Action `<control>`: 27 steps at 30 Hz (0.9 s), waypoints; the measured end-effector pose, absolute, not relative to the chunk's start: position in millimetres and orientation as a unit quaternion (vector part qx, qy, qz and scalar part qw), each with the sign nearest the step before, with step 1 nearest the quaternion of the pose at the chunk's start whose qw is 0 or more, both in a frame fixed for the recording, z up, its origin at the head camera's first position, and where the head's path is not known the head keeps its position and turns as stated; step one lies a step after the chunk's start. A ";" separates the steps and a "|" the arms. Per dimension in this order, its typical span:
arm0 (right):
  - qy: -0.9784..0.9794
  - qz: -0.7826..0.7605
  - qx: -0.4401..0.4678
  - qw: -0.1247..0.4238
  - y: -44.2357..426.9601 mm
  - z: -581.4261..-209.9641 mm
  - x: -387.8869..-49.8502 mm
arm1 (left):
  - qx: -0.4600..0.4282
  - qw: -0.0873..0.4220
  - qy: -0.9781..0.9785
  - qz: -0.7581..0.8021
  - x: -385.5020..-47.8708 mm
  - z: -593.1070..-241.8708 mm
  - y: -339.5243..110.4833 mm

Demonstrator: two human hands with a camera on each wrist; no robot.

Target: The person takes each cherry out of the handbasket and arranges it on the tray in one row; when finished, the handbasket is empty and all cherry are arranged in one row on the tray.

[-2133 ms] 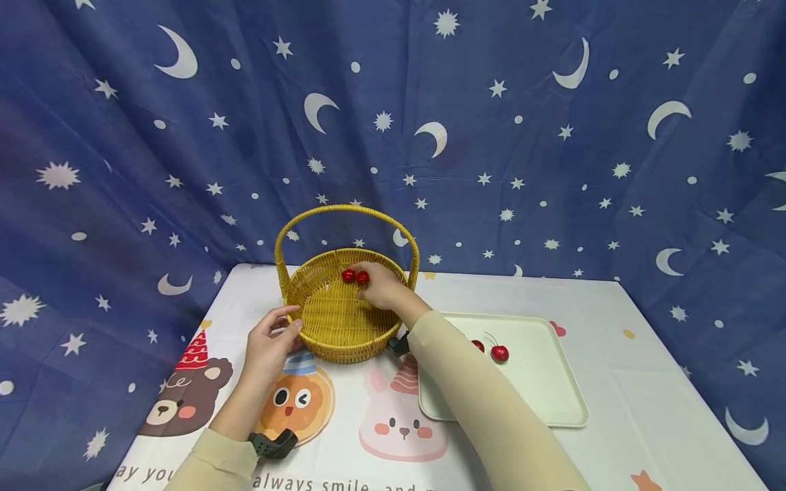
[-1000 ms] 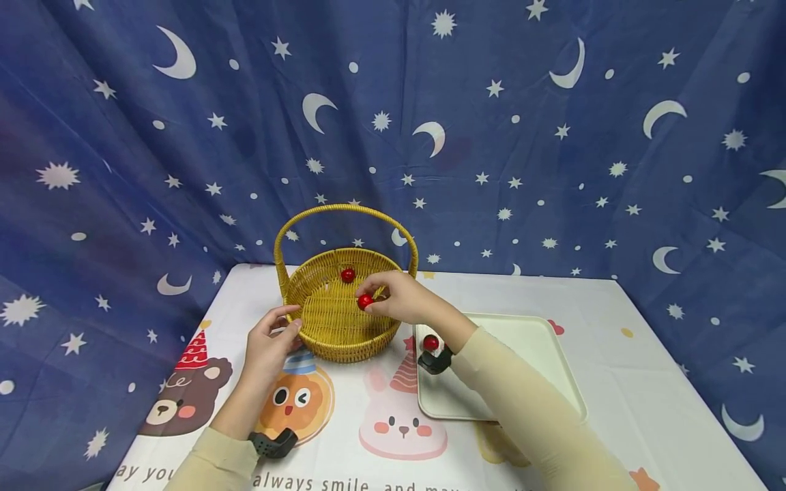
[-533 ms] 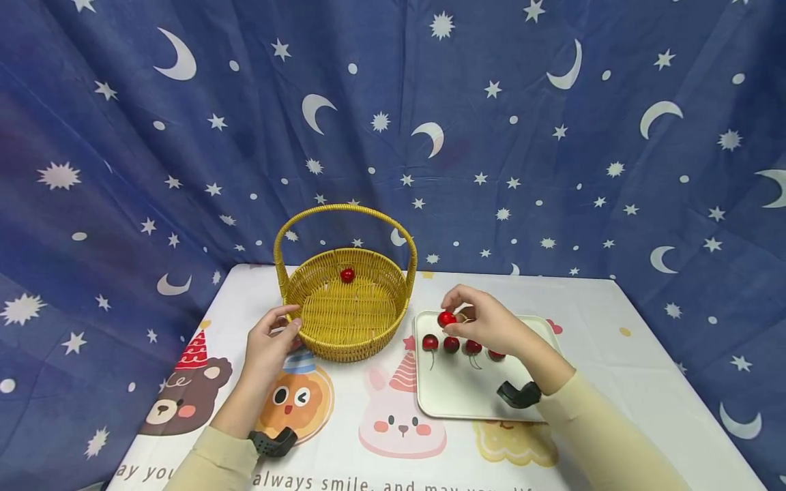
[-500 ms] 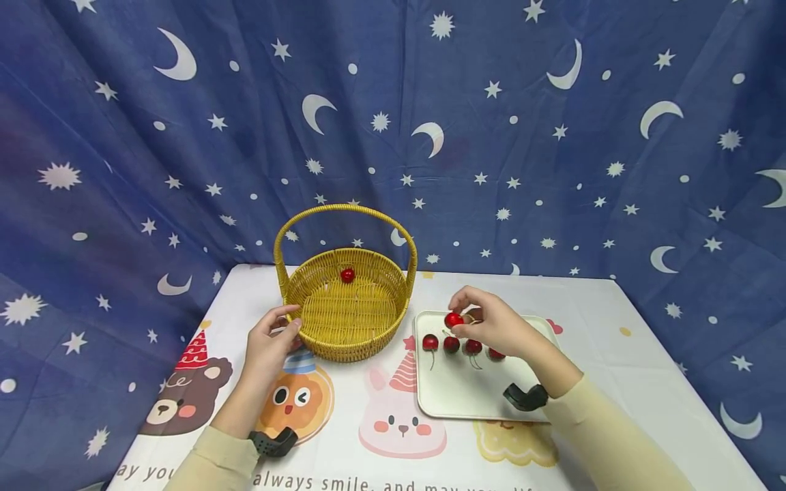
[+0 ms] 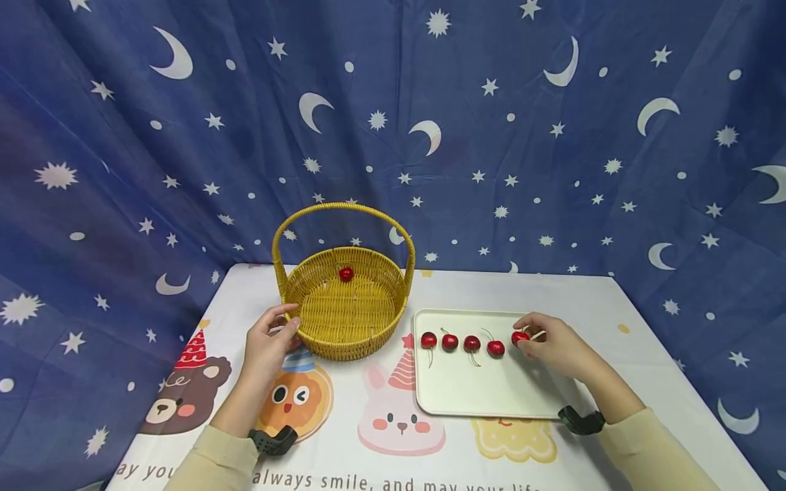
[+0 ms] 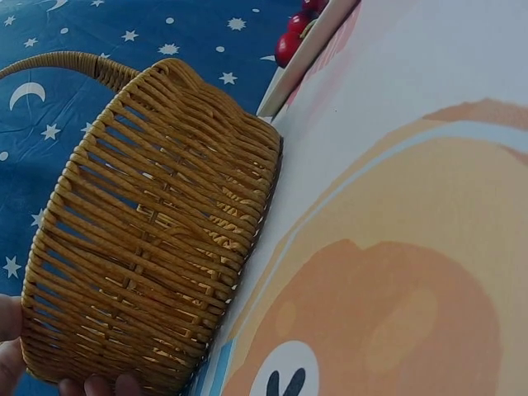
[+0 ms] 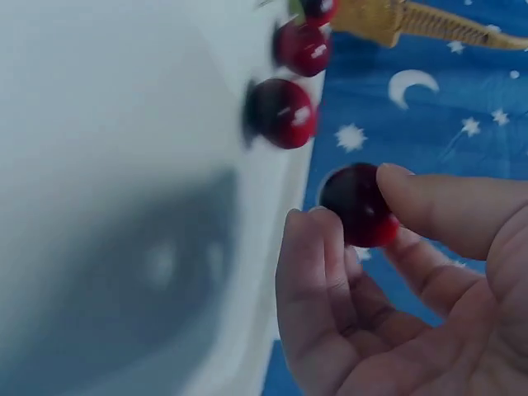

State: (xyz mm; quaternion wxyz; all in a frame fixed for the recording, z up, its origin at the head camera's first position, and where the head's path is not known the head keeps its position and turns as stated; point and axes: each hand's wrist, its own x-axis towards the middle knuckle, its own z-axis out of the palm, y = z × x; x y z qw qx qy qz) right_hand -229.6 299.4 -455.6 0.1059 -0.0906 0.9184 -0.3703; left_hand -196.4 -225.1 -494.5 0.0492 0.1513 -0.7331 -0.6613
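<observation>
My right hand pinches a dark red cherry between thumb and fingertips, over the right part of a white tray. In the right wrist view this cherry is held clear of the tray surface. Several more cherries with stems lie in a row along the tray's far half, the leftmost cherry near its left edge. At the left, my left hand grips the near-left rim of a yellow wicker basket. One cherry sits inside the basket at the back.
The basket's tall arched handle stands upright. A white tablecloth with cartoon prints covers the table. Behind it hangs a blue curtain with moons and stars. Each wrist wears a black band, such as the left wristband.
My right hand has taken one of two cherries out of the basket and carried it right, over the tray past the row. My left hand has stayed on the basket rim.
</observation>
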 end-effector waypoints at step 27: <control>0.936 -0.330 -0.089 0.090 306.5 -481.1 -241.9 | 0.143 0.058 -0.727 -0.669 -195.9 -496.0 -225.9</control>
